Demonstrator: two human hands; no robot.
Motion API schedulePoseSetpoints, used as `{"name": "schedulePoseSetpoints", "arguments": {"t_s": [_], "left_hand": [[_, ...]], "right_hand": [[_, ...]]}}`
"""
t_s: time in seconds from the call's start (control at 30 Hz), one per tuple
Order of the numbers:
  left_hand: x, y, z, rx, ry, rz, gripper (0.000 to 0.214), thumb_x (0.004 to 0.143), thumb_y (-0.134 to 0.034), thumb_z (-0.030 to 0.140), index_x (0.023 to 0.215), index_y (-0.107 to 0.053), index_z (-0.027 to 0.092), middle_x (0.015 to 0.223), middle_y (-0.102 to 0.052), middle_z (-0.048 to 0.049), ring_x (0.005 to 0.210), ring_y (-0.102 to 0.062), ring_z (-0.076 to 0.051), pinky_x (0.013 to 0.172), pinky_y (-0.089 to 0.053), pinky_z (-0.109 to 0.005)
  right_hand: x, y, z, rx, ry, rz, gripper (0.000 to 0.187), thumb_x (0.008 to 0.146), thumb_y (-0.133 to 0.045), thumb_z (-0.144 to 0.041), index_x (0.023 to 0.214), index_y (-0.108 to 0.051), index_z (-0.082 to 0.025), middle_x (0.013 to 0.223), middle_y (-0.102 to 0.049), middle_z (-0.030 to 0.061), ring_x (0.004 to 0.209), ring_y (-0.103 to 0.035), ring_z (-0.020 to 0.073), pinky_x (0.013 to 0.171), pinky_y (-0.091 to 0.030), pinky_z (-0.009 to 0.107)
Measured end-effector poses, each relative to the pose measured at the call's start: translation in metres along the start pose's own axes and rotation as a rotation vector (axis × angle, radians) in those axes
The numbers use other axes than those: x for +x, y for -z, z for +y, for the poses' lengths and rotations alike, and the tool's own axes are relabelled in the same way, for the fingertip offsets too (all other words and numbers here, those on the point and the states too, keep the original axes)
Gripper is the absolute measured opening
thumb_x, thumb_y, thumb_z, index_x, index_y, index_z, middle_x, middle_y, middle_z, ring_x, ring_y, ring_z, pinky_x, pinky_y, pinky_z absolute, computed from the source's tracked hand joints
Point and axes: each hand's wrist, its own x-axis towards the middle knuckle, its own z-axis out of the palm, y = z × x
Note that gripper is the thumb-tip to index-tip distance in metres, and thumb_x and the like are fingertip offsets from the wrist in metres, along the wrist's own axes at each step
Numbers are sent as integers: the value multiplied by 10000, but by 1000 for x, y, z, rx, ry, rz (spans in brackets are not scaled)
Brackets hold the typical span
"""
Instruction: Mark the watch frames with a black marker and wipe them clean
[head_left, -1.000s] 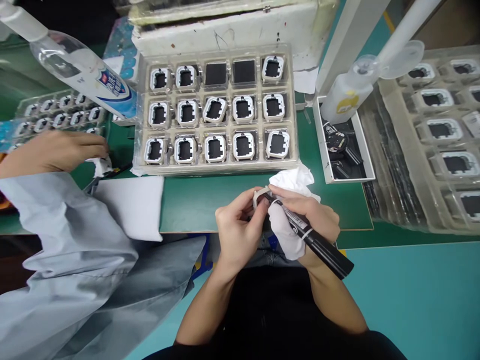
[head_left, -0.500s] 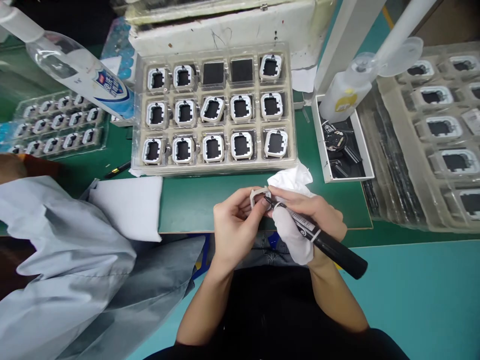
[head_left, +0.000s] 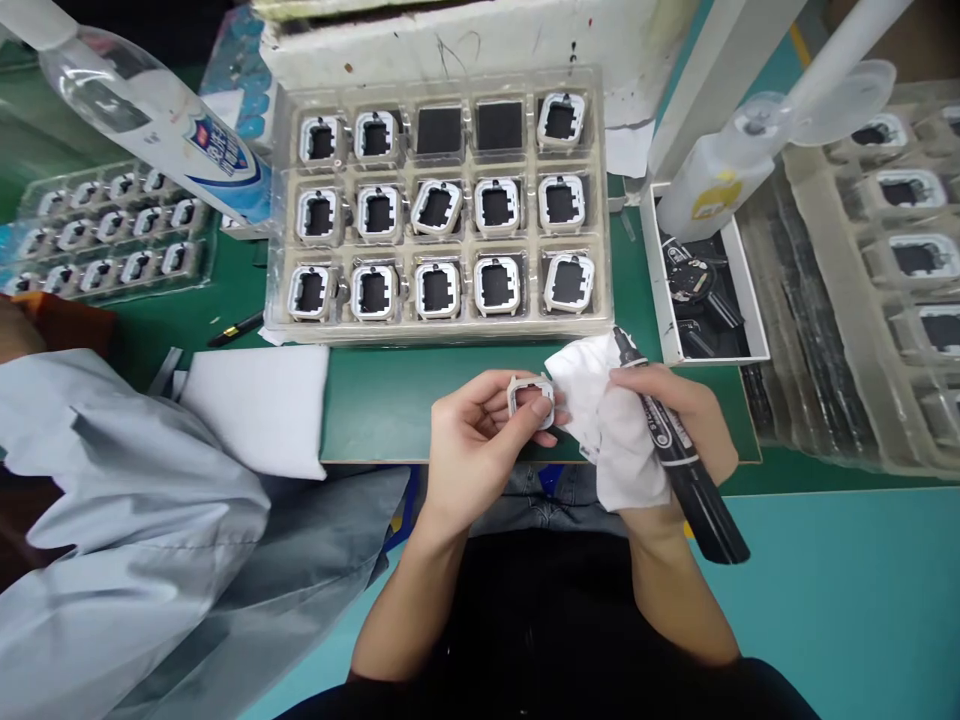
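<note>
Between the thumb and fingers of my left hand (head_left: 480,440) is a pale watch case frame (head_left: 531,396), its opening facing up. My right hand (head_left: 686,420) grips a black marker pen (head_left: 679,455), tip pointing up and away to the left. White cloth (head_left: 630,450) covers the thumb of that hand. Beside it on the green bench lies a crumpled white tissue (head_left: 577,380), just right of the frame. Ahead stands a clear plastic tray (head_left: 442,332) with rows of similar watch frames; two of its pockets at the back show only black pads.
A white box (head_left: 757,340) of black parts holds a white bottle (head_left: 705,190). Stacked trays (head_left: 862,420) stand at the right. At the left are a spray bottle (head_left: 157,130), another tray (head_left: 112,240), a white foam sheet (head_left: 255,410) and a co-worker's grey sleeve (head_left: 135,480).
My right hand has drawn the marker away from the watch frame, to the right, and its tip now points up past the tissue. My left hand keeps the frame, turned slightly. The view has shifted a little.
</note>
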Motion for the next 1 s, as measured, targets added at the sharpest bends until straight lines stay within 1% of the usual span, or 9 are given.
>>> {"name": "schedulePoseSetpoints", "arguments": {"t_s": [0.1,0.23,0.33,0.4,0.53,0.67,0.77,0.87,1.0], "left_hand": [[-1,-1,-1,23,-27,-9,193,943,-911,324,1021,-823,171,886,-855,-66,818,-855,-217,623,-700,-248],[-2,-1,-3,32,-33,-18,164,957,-898,310,1029,-837,175,880,-852,-52,798,-833,-193,646,-704,-248],[-2,-1,-4,20,-37,-25,136,957,-898,284,1027,-843,181,877,-848,-37,759,-807,-163,655,-702,-236],[-2,-1,-4,21,-40,-23,128,956,-897,275,1025,-846,181,869,-843,-29,717,-781,-143,654,-700,-230],[-3,-1,-4,43,-50,-24,148,967,-885,297,1034,-848,170,877,-839,-43,712,-774,-151,657,-703,-247],[-4,1,-7,59,-79,-42,134,984,-872,292,1050,-849,178,888,-840,-41,704,-780,-149,677,-700,-248],[-5,2,-9,59,-102,-51,122,996,-863,279,1083,-855,193,914,-848,-36,702,-787,-144,694,-693,-245],[-5,2,-10,95,-130,-43,120,1008,-848,268,1102,-865,194,934,-857,-43,726,-799,-152,720,-690,-249],[-5,2,-11,183,-198,-20,127,1022,-828,250,1127,-880,203,971,-876,-47,795,-822,-162,780,-687,-248]], "right_hand": [[3,-2,-2,-112,36,-3,56,1046,-724,-249,1029,-738,-301,830,-742,1,682,-729,201,597,-606,359],[1,-1,-4,-117,17,-40,90,1037,-740,-284,984,-681,-326,729,-643,-12,564,-606,209,507,-488,389],[-1,1,-4,-100,26,-65,138,1062,-692,-275,935,-658,-318,678,-546,-24,520,-508,190,485,-389,379],[-2,1,-4,-99,31,-97,176,1064,-682,-248,904,-641,-308,649,-493,-37,511,-463,175,493,-346,371],[-1,1,-2,-101,83,-158,218,1043,-697,-195,852,-631,-277,645,-481,-47,528,-370,141,517,-296,343],[-2,0,1,-114,128,-153,270,1001,-718,-140,776,-619,-251,633,-417,-51,524,-288,116,503,-230,327],[-1,-1,0,-132,104,-173,287,989,-750,-133,765,-610,-246,645,-396,-56,528,-284,105,507,-238,313],[0,-2,-1,-125,107,-185,275,992,-758,-149,771,-625,-243,647,-431,-53,521,-332,100,498,-267,299],[0,-2,0,-125,94,-180,272,998,-743,-170,759,-633,-241,636,-460,-48,511,-354,97,484,-280,291]]}}
